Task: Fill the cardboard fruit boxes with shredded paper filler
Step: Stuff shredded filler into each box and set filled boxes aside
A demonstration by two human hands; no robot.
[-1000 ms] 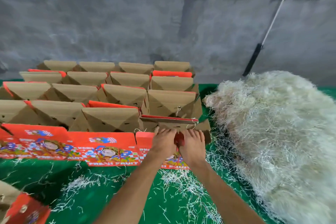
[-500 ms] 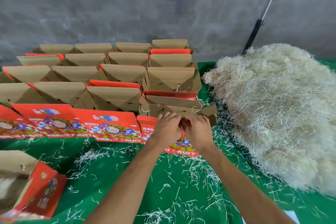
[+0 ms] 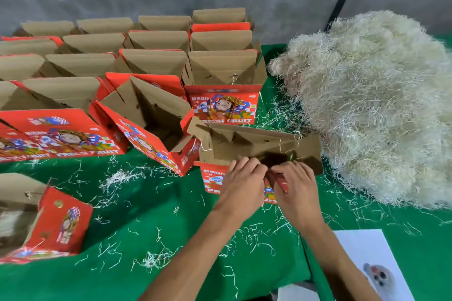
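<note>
Both hands grip the near rim of the nearest box (image 3: 256,146): the left hand (image 3: 241,184) and the right hand (image 3: 297,187) sit side by side, touching or nearly so, fingers curled over the front wall's top edge and thumbs seemingly against the printed red face. Exactly how deep the fingertips reach inside cannot be told, since the box's dark interior hides them.

This box stands just beside the big pile of shredded paper (image 3: 374,105), on the pile's left, its brown flaps splayed open toward the heap. It looks empty apart from a few stray strands. Further left of the pile, a tilted box (image 3: 151,127) leans askew, and behind it rows of open boxes (image 3: 156,61) wait in a grid. Well left of the pile, at the near edge, another box (image 3: 53,225) lies on its side with some filler showing inside.

The box is thin corrugated card, so it should be light, fairly stiff along its folds but easy to skew or crush at the flaps. Holding the wall's rim near its middle, as here, seems sensible; the loose flaps would bend. The filler is soft, springy and clingy, best taken in loose double handfuls.
</note>
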